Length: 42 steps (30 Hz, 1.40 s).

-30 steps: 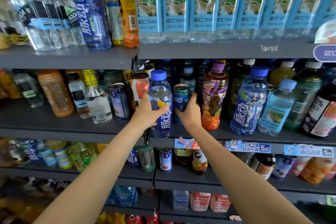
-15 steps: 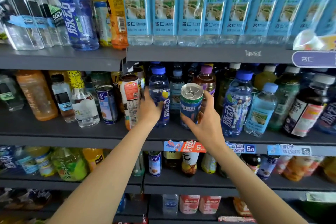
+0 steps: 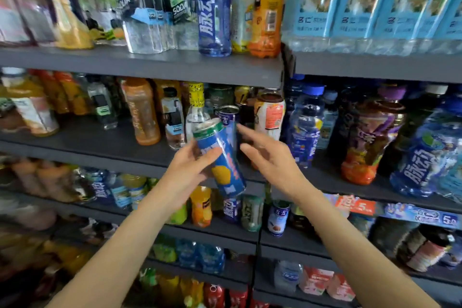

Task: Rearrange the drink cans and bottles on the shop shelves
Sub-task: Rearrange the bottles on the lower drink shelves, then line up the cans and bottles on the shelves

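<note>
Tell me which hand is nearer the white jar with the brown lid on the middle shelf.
Right. The right hand hangs open just below-left of the white jar; the left hand sits farther left, holding the blue can.

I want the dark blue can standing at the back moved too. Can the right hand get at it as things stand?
Probably yes. The right hand is open and empty, fingertips close to the dark blue can. The tilted can in the left hand crowds its front, but the right side looks free.
</note>
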### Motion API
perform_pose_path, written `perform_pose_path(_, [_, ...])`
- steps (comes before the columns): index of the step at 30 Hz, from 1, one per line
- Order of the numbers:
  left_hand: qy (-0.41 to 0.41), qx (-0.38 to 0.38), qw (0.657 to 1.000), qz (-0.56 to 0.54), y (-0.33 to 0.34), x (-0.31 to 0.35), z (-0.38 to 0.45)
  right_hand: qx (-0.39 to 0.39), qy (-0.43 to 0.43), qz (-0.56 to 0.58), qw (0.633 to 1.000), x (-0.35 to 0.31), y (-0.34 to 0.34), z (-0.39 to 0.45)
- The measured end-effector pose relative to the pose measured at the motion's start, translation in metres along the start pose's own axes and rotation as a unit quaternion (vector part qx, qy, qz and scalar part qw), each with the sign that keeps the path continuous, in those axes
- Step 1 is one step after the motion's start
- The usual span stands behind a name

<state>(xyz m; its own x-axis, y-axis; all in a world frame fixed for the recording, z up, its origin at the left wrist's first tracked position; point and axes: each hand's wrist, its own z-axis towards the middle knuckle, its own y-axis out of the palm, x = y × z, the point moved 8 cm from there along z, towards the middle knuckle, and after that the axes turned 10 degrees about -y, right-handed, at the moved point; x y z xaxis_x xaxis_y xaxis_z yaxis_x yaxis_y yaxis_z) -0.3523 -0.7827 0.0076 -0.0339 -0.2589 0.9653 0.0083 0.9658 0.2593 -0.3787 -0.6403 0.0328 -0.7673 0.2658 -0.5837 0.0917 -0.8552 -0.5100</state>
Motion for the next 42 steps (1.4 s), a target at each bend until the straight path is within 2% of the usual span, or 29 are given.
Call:
perform_pose_path(2, [0.002,0.03,0.999,0.031,-0.048,0.011,-0.005,0.032,0.001,-0.115,0.993,0.012,0.027,0.029])
perform_pose_path(4, [-0.001,0.061,0.996,0.064,-0.093,0.02,-0.008,0.058,0.07,-0.197,0.976,0.04,0.052,0.053])
perform_pose_path(7, [-0.013,0.065,0.995,0.078,-0.141,0.03,-0.011,0.105,0.171,-0.239,0.95,0.077,0.066,0.068])
perform_pose_path(9, [-0.019,0.052,0.994,0.093,-0.163,0.037,-0.014,0.169,0.188,-0.244,0.936,0.073,0.065,0.065])
perform_pose_path(12, [-0.024,0.038,0.995,0.094,-0.195,0.049,-0.015,0.276,0.152,-0.277,0.907,0.033,0.073,0.049])
perform_pose_path(15, [-0.022,0.028,0.995,0.096,-0.228,0.065,-0.01,0.332,0.028,-0.277,0.902,-0.029,0.108,0.048])
perform_pose_path(20, [-0.004,0.04,0.997,0.066,-0.293,0.091,-0.007,0.27,-0.195,-0.223,0.916,-0.131,0.192,0.109])
perform_pose_path(24, [0.025,0.085,0.995,0.054,-0.381,0.119,-0.01,0.234,-0.285,-0.158,0.916,-0.177,0.268,0.179])
perform_pose_path(27, [0.061,0.132,0.988,0.051,-0.463,0.156,-0.012,0.248,-0.322,-0.107,0.908,-0.187,0.316,0.23])
perform_pose_path(33, [0.122,0.229,0.966,-0.002,-0.626,0.247,-0.002,0.229,-0.375,-0.067,0.896,-0.216,0.419,0.342])
perform_pose_path(39, [0.213,0.3,0.929,-0.036,-0.759,0.322,-0.007,0.138,-0.417,-0.005,0.898,-0.281,0.549,0.458])
perform_pose_path(42, [0.235,0.322,0.916,-0.052,-0.822,0.348,-0.009,0.125,-0.409,0.019,0.904,-0.304,0.609,0.501])
